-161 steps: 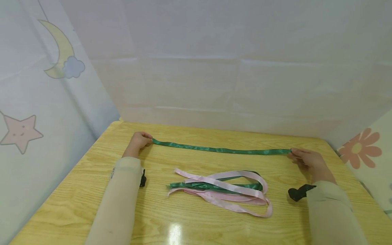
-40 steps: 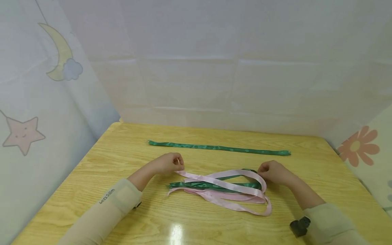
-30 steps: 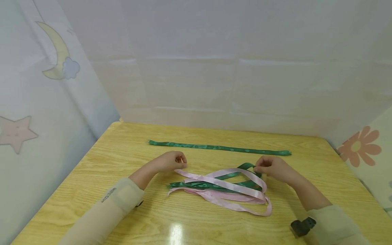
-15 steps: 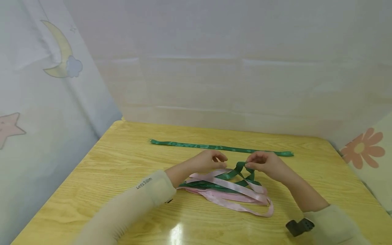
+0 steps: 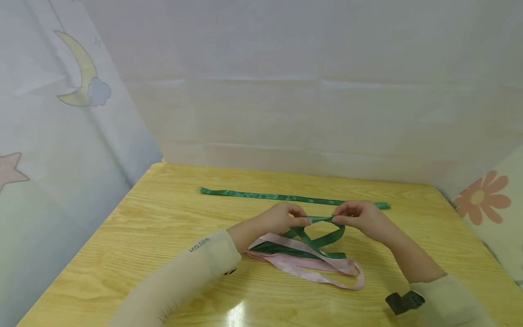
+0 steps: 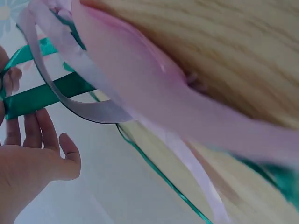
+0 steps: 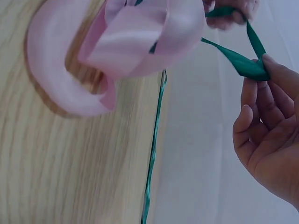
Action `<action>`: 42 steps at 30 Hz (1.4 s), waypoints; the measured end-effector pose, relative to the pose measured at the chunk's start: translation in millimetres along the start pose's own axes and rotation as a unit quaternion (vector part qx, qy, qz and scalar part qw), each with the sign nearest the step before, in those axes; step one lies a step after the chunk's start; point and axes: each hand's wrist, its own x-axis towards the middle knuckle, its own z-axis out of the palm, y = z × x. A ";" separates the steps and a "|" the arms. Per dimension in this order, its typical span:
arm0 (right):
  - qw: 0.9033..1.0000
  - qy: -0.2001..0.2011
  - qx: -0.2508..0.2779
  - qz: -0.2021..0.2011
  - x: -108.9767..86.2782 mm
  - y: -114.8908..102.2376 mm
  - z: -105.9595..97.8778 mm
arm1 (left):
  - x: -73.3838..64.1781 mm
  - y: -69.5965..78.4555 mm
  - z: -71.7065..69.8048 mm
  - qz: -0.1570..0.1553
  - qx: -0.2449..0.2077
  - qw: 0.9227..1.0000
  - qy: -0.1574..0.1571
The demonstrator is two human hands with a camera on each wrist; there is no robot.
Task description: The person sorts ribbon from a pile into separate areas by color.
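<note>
Both hands hold a green satin ribbon (image 5: 320,219) just above the ribbon pile. My left hand (image 5: 281,219) pinches it between thumb and fingers at the left. A short way to the right, my right hand (image 5: 363,221) pinches the same ribbon, and a short stretch spans the gap between them. Loops of it hang down to the pile. Close up, the right wrist view has the green ribbon (image 7: 250,69) folded at the thumb and fingertips. Below lie pink ribbons (image 5: 300,272), crossed with more green ribbon (image 5: 278,248); their left ends are hidden behind the left forearm.
A separate green ribbon (image 5: 261,196) lies stretched straight across the back of the wooden table (image 5: 163,200), its right part behind the right hand. A pale cloth backdrop (image 5: 253,113) rises behind the table's far edge and along both sides.
The straight green ribbon, earlier held at both ends, was laid down at the back. The right hand then lifted a green ribbon from the pile, and the left hand came rightward and pinched it too.
</note>
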 end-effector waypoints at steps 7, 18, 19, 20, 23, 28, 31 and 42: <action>0.998 -0.045 -0.039 -0.021 -3.8 -1.9 -6.4 | -14.6 -4.2 -28.2 0.030 -0.037 0.998 -0.034; 0.996 -0.072 -0.028 -0.039 -8.3 0.5 -11.9 | -38.8 -23.7 -53.7 0.098 0.017 0.993 -0.065; 0.996 -0.072 -0.023 -0.037 -8.4 1.0 -12.2 | -40.5 -25.9 -55.1 0.097 0.036 0.993 -0.054; 0.997 -0.072 -0.017 -0.036 -8.5 1.5 -12.5 | -42.2 -28.0 -56.6 0.092 0.057 0.993 -0.041; 0.997 -0.074 -0.009 -0.031 -8.9 2.8 -13.4 | -46.7 -34.3 -61.2 0.056 0.089 0.994 0.000; 0.997 -0.064 -0.028 -0.015 -10.0 2.5 -14.9 | -52.7 -47.3 -71.7 0.008 0.074 0.997 0.035; 0.997 -0.054 -0.049 -0.003 -11.1 2.0 -15.0 | -56.2 -51.3 -78.9 -0.005 0.051 0.998 0.046; 0.995 -0.066 -0.076 0.013 -12.0 6.1 -13.6 | -79.5 -52.5 -114.2 -0.030 -0.030 0.993 0.111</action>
